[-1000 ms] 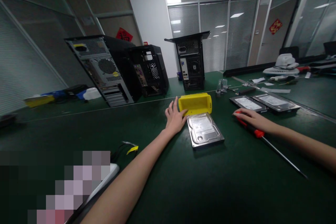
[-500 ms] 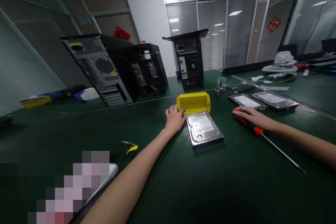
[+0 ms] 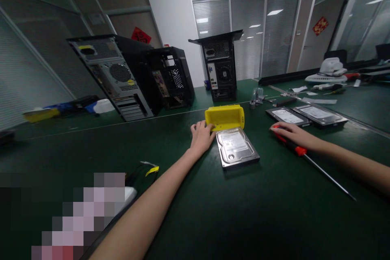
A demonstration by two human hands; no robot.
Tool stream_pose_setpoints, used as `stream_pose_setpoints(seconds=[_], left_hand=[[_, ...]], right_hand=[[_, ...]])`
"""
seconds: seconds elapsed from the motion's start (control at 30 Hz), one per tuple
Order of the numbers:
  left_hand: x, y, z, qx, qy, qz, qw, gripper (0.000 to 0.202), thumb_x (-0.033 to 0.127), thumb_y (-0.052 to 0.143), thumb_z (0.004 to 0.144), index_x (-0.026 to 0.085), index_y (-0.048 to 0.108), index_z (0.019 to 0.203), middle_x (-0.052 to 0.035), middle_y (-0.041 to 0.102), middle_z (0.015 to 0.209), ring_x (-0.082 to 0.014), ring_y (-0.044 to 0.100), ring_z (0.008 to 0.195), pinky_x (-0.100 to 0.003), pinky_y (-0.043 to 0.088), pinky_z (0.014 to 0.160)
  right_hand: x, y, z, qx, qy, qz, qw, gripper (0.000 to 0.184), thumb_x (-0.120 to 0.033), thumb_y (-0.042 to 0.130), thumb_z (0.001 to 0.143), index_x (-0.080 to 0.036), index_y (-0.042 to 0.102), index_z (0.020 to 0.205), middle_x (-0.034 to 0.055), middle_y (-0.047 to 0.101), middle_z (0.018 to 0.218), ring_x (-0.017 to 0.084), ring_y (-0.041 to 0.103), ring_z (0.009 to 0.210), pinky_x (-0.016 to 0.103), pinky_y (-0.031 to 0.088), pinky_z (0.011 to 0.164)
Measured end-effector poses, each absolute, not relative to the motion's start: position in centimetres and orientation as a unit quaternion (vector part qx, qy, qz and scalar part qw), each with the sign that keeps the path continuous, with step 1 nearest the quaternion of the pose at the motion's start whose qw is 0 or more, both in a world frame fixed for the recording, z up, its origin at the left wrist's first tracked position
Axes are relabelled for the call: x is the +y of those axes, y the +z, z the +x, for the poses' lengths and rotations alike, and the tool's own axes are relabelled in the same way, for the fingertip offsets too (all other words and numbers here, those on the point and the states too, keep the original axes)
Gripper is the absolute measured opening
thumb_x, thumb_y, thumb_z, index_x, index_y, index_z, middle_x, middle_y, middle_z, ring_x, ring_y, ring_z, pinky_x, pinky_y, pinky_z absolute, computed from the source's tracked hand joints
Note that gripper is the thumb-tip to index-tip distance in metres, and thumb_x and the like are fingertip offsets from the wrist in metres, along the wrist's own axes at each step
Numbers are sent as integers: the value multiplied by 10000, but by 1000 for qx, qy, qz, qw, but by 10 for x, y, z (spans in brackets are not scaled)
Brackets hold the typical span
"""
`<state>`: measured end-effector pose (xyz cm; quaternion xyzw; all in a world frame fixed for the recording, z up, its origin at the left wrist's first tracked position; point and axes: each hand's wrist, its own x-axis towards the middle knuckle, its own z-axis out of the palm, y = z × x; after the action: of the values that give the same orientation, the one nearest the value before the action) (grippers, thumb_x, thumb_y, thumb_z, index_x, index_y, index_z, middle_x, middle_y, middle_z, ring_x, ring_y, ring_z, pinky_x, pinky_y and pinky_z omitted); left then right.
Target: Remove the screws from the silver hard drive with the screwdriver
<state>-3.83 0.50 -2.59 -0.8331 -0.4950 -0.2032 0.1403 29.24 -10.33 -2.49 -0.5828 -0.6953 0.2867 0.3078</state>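
From where I stand, a hard drive (image 3: 237, 147) lies flat, label up, in the middle of the green worktop (image 3: 198, 219), already out in the open and outside any computer case. It sits in front of a yellow tray (image 3: 224, 118), close against its near side but not inside it. Two more drives lie over toward the worktop's right edge, a thin one (image 3: 288, 117) and a thicker one (image 3: 319, 113). The screwdriver (image 3: 300, 150) isn't on any screw; its tip points toward the near right corner, away from the drive. What remains to be done I can't read from how things lie. The left hand (image 3: 202, 138) rests with fingers loosely curled and thumb at the tray's near left corner; whether it pinches the plastic, I cannot tell. The drive is just right of that hand, its far left corner beside the thumb, perhaps touching. The right hand (image 3: 295, 135) is wrapped around the screwdriver's handle, palm down, well apart from the drive, which lies to its left. Toward the worktop's far edge stands an upright computer case (image 3: 221, 69).
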Motion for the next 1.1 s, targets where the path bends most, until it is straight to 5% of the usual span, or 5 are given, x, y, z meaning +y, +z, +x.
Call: stream_pose_setpoints(seconds=[1.1], left_hand=[[-5,-21,-42,-482,-225,-833,154,191,285,449,871,199,607,939,-95,488,1071,-249,420,1009,-409,288,853]], right_hand=[[-101,-28,296,-707,275,-578,301,401,-430,407,888,-159,499,1168,98,505,1162,184,501,1042,413,395,917]])
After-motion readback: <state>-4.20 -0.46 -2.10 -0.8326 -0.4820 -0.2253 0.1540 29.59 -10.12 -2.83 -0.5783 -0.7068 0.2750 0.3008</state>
